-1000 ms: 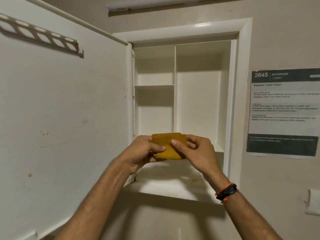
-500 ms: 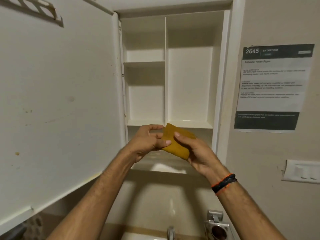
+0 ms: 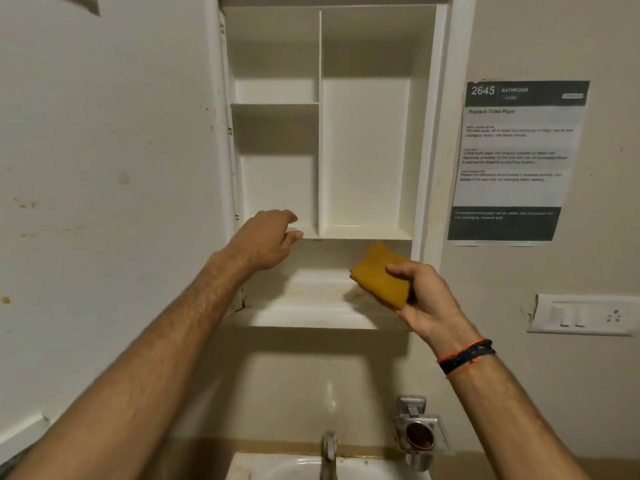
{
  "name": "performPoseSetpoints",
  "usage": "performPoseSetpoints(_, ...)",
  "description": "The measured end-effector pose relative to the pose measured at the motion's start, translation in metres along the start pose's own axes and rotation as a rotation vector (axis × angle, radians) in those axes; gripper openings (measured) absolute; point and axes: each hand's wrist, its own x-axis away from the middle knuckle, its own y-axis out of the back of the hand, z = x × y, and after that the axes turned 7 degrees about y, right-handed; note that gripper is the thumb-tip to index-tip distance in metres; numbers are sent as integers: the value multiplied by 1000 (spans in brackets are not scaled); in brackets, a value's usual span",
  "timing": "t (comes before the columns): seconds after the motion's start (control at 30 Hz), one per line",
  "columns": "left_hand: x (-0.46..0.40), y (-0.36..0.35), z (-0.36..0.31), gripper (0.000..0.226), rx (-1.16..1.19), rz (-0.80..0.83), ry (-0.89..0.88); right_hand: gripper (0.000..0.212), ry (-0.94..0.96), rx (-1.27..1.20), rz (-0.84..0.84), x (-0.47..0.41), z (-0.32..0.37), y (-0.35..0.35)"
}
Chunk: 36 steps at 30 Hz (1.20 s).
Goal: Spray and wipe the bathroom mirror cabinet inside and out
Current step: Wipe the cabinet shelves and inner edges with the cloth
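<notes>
One folded yellow cloth (image 3: 381, 280), soft, light, pliable; pinched at its near edge by the right hand (image 3: 422, 296), thumb on top, before the cabinet (image 3: 429, 133) bottom shelf. Left hand (image 3: 266, 239) empty, its fingers loosely curled.

The left hand (image 3: 266, 237) no longer touches the folded yellow cloth (image 3: 381, 277); it now reaches up and away to the front edge of the shelf (image 3: 363, 233) at the cabinet's lower left compartment, fingers loosely curled and holding nothing. The right hand (image 3: 424, 296) alone now grips the cloth, lower and further right than 1 second ago, in front of the bottom ledge (image 3: 311, 306). The view has tipped downward, bringing the tap (image 3: 329, 452) and basin (image 3: 284, 469) into sight.
</notes>
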Motion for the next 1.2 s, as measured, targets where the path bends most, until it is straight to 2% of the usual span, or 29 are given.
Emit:
performPoseSetpoints(0.07, -2, -4, 10, 34, -42, 78, -15, 31, 145, 263, -83, 0, -4, 5)
performPoseSetpoints(0.17, -6, -7, 23, 38, -20, 93, -39, 29, 443, 772, -119, -3, -11, 12)
performPoseSetpoints(0.23, -9, -5, 27, 40, -20, 109, -42, 31, 626, 979, -81, -2, -13, 12)
performPoseSetpoints(0.33, -12, -3, 30, 45, -20, 120, -10, 49, 913, 1240, 28, 0, -17, 2)
performPoseSetpoints(0.37, -13, -4, 31, 44, -31, 109, -13, 46, 999, 1364, 60, -1, -20, 0)
performPoseSetpoints(0.43, -13, -6, 31, 43, -71, 74, -34, 42, 989, 1705, 121, -5, -26, -1)
performPoseSetpoints(0.5, -12, -8, 32, 43, -99, 40, -44, 33, 766, 1996, 178, -13, -36, 7)
performPoseSetpoints(0.53, -13, -9, 32, 43, -115, 27, -49, 25, 689, 2055, 216, -15, -41, 11)
performPoseSetpoints(0.67, -15, -14, 35, 45, -168, -27, -70, 19, 724, 1887, 311, -16, -47, 26)
performPoseSetpoints(0.73, -16, -16, 36, 46, -181, -46, -80, 19, 724, 1886, 330, -21, -45, 25)
performPoseSetpoints(0.87, -19, -18, 37, 46, -183, -41, -80, 30, 568, 1909, 371, -41, -44, 5)
performPoseSetpoints(0.97, -19, -18, 37, 46, -189, -54, -83, 33, 504, 1940, 320, -49, -46, -4)
performPoseSetpoints(1.2, -20, -20, 37, 44, -196, -83, -80, 40, 676, 1783, 300, -18, -61, 18)
